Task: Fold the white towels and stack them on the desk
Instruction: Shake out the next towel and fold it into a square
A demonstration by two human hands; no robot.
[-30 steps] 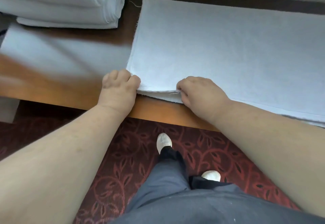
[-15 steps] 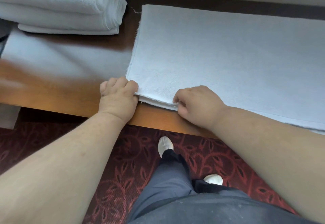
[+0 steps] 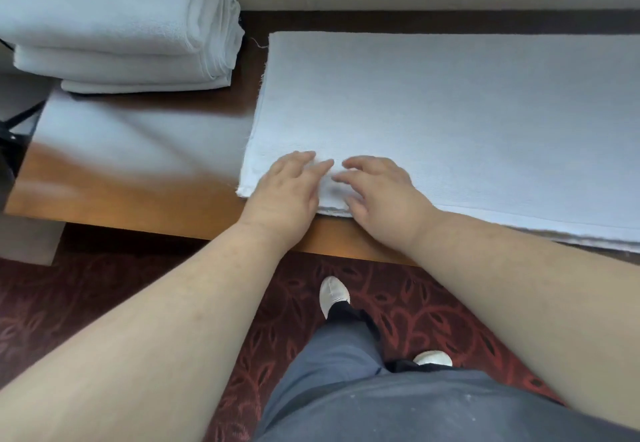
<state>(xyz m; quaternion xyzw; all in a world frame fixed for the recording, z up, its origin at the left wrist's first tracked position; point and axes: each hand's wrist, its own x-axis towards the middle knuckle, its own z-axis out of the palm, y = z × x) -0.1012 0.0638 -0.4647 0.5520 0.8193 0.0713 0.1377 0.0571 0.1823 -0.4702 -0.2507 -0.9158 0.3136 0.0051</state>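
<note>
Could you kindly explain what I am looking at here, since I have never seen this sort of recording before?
There is no machine: a person wears a wide-angle camera on the head, so the single view looks down past their own arms. The left hand and the right hand lie with relaxed fingers on the near left corner of a white towel spread flat and doubled on a wooden desk. Neither hand grips anything; they rest on the cloth. At the far left of the desk sits a stack of folded towels. Below the desk edge you see the person's trousers and shoes on a red patterned carpet.
</note>
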